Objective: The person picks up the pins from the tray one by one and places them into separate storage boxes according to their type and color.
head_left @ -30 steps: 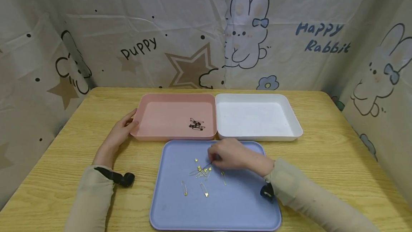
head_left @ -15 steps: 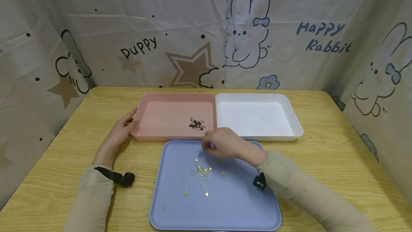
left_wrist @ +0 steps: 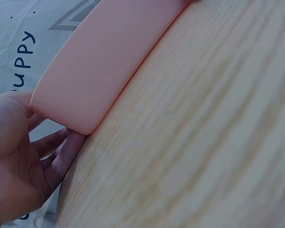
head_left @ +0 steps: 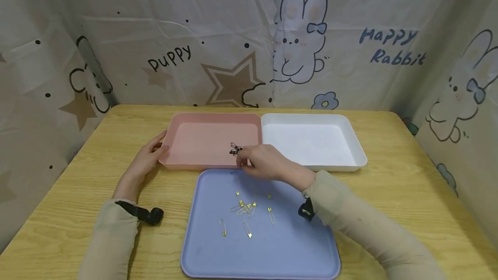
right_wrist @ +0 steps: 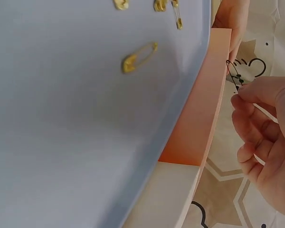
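Observation:
My left hand (head_left: 144, 159) grips the left end of the pink tray (head_left: 198, 137), with the thumb at its rim and fingers against its outer side in the left wrist view. Over the tray's near right edge is my right hand (head_left: 264, 161), thumb and fingertips pinching a black safety pin (right_wrist: 232, 76). Beyond those fingertips, black safety pins (head_left: 235, 148) lie in the pink tray, partly hidden by the hand. Several gold safety pins (head_left: 247, 207) are scattered on the blue tray (head_left: 218, 258), some bunched near its middle.
A white tray (head_left: 307, 137) stands against the right end of the pink one. The blue tray lies in front of both on the wooden table (head_left: 389, 193). Printed cloth (head_left: 233, 20) hangs along the back and sides.
My right hand has moved up and left from the blue tray to the pink tray's edge, carrying the black safety pin. The left hand has stayed on the pink tray.

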Available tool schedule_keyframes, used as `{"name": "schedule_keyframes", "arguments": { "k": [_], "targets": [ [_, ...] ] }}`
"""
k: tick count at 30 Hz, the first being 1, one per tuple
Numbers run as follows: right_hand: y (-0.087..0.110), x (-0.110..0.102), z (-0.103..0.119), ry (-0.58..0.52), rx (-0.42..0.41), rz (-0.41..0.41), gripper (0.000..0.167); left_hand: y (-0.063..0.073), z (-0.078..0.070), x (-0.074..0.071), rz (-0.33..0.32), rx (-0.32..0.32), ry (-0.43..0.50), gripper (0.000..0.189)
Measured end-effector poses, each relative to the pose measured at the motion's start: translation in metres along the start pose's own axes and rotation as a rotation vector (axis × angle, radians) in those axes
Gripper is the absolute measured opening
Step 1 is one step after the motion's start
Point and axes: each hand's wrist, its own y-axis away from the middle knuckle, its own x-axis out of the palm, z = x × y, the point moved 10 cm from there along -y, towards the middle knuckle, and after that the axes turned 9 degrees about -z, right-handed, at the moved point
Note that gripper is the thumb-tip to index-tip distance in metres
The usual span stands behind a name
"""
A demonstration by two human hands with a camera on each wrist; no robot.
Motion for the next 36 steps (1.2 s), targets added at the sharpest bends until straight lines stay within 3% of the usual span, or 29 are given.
{"name": "schedule_keyframes", "arguments": {
  "k": [14,21,29,36],
  "targets": [
    [-0.020,0.008,-0.022,-0.084,0.094,-0.034,0.007,0.001,0.003,0.001,0.003,-0.024,0.016,0.057],
    [-0.024,0.015,-0.040,-0.150,0.200,-0.040,0.006,0.001,0.001,0.001,0.003,-0.024,0.018,0.057],
    [-0.024,0.027,-0.070,-0.082,0.360,-0.033,0.007,-0.001,0.001,0.000,-0.009,-0.022,0.014,0.057],
    [-0.027,0.031,-0.077,-0.035,0.377,-0.031,0.006,0.000,0.001,0.001,0.001,-0.020,0.005,0.057]
  ]
}}
